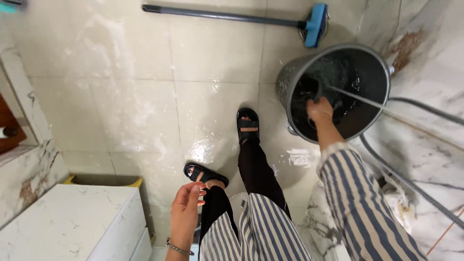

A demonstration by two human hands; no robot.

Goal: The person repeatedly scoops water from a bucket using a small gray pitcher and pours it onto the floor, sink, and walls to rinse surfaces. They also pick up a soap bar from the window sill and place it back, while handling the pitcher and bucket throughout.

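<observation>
Bucket work is where we are: our right hand (320,110) reaches down into the grey metal bucket (295,77), which stands on the wet floor just ahead of our right foot, tilted toward us so that its dark inside faces the camera. We judge the tilt lets the hand get at the inner wall. The fingers are curled round something dark inside; we cannot tell what it is. A thin stream of water crosses the bucket's mouth from the right.

Nearest to us, our left hand (186,208) hangs free beside the striped tunic, holding nothing, thumb and fingertips lightly together, a silver chain bracelet (178,248) at the wrist. It seems kept clear of the wet. Below it stand our black strapped sandals (248,124).

A white marble-patterned cabinet (72,222) sits at lower left. A grey ribbed hose (411,182) runs along the right over veined marble.

Farther off, the glossy cream floor tiles (145,96) shine with water. Beyond the bucket lies a long grey-handled mop with a blue head (316,21), well apart from both hands.
</observation>
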